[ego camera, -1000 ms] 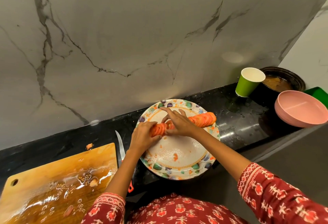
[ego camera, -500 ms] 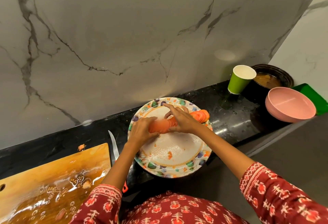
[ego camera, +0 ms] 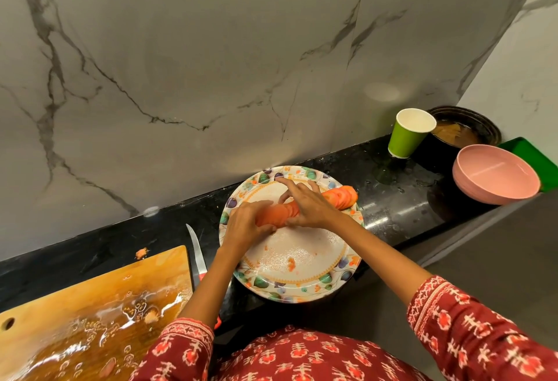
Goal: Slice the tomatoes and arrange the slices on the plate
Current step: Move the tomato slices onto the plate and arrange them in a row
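At the far left a wooden cutting board lies on the black speckled counter, its golden surface wet and glossy with juice, seeds and a few small tomato scraps; a round hole shows near its left edge. Just beside its right edge a knife lies flat, the slim pale blade pointing toward the marbled grey wall, the red handle mostly hidden under the forearm. Next comes the round plate, white in the middle with a gold ring and a rim painted in green, purple and orange leaves, its centre smeared wet with bits of pulp. Across its far half runs a row of tomato slices, thin orange-red discs leaning against each other like a fallen stack. The left hand is curled round the left end of that row, fingers bent over the top and thumb beneath. The right hand rests on the middle of the row, fingers fairly straight and spread, the forefinger reaching out toward the plate's far rim. Both sleeves are red with a pale woven pattern. Further right stands a green paper cup, white inside, then a dark round pot holding something brown, and nearest, a smooth matte pink bowl.
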`<state>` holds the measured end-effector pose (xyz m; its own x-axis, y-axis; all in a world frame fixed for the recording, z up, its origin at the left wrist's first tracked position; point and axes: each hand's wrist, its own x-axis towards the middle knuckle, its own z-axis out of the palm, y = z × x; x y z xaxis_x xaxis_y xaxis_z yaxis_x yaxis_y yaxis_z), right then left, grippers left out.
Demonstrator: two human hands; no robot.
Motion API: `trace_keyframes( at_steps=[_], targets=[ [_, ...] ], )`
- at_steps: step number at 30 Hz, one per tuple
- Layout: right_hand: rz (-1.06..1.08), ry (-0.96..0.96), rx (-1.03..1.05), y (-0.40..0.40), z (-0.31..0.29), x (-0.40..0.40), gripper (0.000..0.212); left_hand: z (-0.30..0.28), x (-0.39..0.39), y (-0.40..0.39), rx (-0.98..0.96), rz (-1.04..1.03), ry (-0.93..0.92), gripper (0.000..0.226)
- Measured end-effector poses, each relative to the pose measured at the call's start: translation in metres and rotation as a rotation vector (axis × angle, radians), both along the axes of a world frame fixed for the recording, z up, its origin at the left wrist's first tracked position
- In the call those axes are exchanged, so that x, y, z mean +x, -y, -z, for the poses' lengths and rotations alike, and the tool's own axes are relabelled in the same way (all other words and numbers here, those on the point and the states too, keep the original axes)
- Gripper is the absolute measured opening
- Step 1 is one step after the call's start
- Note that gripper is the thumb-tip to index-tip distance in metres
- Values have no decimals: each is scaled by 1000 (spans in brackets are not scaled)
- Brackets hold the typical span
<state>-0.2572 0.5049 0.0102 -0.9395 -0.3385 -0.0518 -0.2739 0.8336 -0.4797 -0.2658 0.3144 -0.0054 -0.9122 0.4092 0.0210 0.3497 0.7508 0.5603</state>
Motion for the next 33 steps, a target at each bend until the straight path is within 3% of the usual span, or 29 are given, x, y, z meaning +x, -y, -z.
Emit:
trace_keyframes(
  at_steps=[10,25,33],
  targets=[
    [43,1,-37,-10,-4,6,96,2,-2,0,24,-8,15,72],
    [-18,-42,-46,16,-2,1,89,1,1,5,68,24,-43,58],
    [-24,-3,3,11,-3,1,98,-2,1,1,43,29,-45,57]
  ],
)
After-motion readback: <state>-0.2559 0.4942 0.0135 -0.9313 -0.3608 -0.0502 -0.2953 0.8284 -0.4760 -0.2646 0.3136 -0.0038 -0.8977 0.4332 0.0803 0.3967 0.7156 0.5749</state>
